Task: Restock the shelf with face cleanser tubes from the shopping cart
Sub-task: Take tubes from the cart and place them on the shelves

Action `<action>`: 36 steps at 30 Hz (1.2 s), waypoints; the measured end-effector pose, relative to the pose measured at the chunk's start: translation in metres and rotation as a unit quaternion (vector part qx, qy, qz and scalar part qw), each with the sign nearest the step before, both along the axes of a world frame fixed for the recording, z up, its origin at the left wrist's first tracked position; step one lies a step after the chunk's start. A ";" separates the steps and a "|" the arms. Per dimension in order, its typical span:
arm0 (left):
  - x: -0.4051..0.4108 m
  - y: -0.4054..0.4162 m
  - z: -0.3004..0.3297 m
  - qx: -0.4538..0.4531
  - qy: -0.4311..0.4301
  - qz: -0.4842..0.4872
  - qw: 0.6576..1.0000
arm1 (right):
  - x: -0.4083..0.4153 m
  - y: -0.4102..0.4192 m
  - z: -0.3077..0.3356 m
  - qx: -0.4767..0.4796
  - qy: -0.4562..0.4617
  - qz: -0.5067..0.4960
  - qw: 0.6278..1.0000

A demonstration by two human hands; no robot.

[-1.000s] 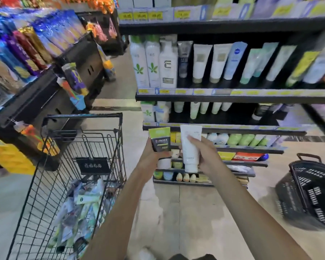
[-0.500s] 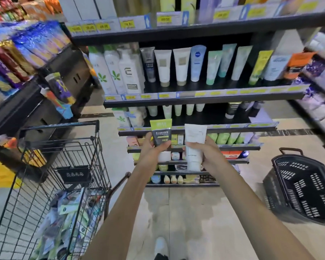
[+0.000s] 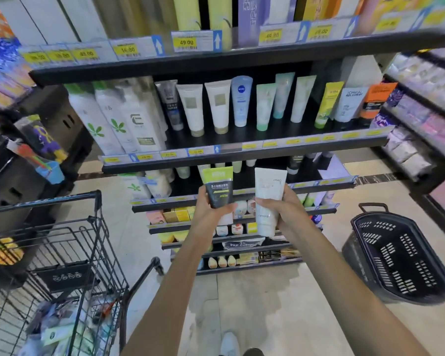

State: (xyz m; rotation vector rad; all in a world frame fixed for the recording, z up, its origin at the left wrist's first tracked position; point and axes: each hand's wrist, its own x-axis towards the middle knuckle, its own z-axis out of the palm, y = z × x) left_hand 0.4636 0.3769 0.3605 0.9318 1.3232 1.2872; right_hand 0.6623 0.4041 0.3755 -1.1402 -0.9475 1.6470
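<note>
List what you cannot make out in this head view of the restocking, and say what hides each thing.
- Cart contents: blurred, cut off by the bottom and left edges.
- White tube label: print too small; its lower part is covered by the right hand.
- Green-and-black tube base: hidden in the left hand.
- Lower shelf price tags: too blurred to read.

Two bare forearms reach up from the bottom of the frame toward its centre, converging as they rise. The left hand [image 3: 208, 210], just left of centre, has its fingers and thumb curled round a tube, held upright. The right hand [image 3: 284, 210], just right of centre and level with the left, grips a second tube the same way. The hands are close together but not touching.
</note>
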 end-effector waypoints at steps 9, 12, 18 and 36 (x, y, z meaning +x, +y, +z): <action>0.046 0.032 -0.023 -0.009 0.052 -0.005 0.999 | 0.047 0.025 -0.017 0.001 -0.006 -0.036 0.999; 0.069 0.039 -0.026 -0.015 0.057 0.000 0.998 | 0.073 0.035 -0.019 -0.001 -0.007 -0.031 0.999; 0.127 0.052 -0.032 -0.036 0.075 0.026 0.996 | 0.131 0.054 -0.028 -0.019 -0.021 -0.028 0.999; 0.248 0.170 -0.097 -0.013 0.179 0.084 0.980 | 0.229 0.098 -0.075 -0.057 -0.035 -0.023 0.997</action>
